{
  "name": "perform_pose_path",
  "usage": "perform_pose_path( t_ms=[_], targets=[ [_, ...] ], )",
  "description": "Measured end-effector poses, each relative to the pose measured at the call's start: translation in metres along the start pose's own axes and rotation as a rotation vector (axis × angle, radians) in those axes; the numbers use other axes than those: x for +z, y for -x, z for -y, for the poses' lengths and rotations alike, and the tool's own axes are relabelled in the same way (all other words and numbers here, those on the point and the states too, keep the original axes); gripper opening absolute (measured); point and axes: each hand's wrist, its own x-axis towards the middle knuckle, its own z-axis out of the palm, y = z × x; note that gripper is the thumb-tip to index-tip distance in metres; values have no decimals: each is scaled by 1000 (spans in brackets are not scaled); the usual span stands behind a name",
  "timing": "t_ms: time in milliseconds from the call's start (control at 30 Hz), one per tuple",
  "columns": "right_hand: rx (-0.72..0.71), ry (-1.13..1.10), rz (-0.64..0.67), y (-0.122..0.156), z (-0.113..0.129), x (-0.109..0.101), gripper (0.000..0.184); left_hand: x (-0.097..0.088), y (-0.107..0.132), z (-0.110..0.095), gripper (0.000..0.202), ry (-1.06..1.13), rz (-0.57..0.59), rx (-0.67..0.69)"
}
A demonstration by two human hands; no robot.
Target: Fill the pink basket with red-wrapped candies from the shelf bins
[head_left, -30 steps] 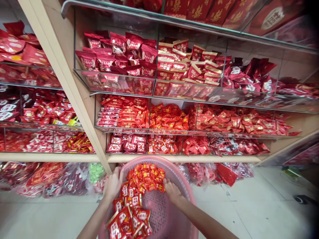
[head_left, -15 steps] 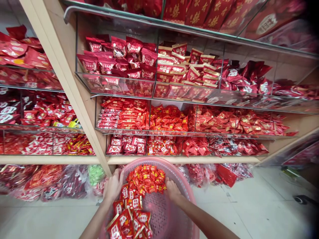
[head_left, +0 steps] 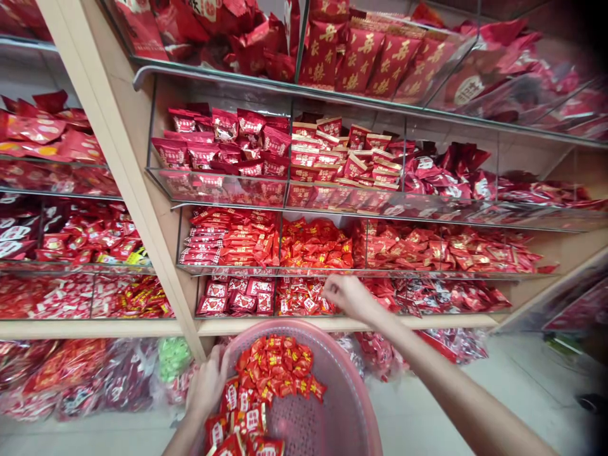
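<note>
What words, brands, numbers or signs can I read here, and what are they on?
"家有": gold, on the tall red packets near the top; neighbouring characters are unclear.
Too small or blurred: labels on larger packets in the pink basket, yellow print on small packets there, lettering on other shelved packets.

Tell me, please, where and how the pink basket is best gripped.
Probably by the pink basket's rim, coming from the person's side, one hand left, one right, fingers curled over the edge: the rim runs round its wide, upward-facing top, and the left hand holds the rim's left side.
</note>
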Motion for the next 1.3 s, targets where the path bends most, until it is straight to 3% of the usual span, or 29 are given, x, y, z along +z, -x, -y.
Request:
perform_pose_path(
  t_ms=[100,167,400,600,767,900,1033,1167,1233,1300],
  targets=[
    [11,123,-115,-34,-10,-36,8,-1,0,-1,45,-13,4,-8],
    [38,216,-92,-53,-18,-44,8,-1,1,-1,46,-24,7,-20],
    [202,489,201,-89,-27,-38,21,-4,3,-3,43,-22,-6,-7],
    [239,466,308,-97,-27,-43,28,-3,3,-4,42,-42,-18,1],
    [232,470,303,-92,-28,-41,32,-5,3,-6,43,-55,-1,-7],
    [197,458,221,-87,-33,-39,32,-6,2,-6,42,-53,5,4],
    [139,390,88,-75,-29,-51,34,-3,1,-3,43,-59,-14,16],
    [22,273,-112,-42,-3,-65,32,1,0,-1,44,-72,-42,25],
    [-37,164,-158,-19,11,-56,31,2,0,-1,44,-72,-50,31],
    [-82,49,-125,7,20,-29,29,2,1,-1,44,-66,-53,33]
  ],
)
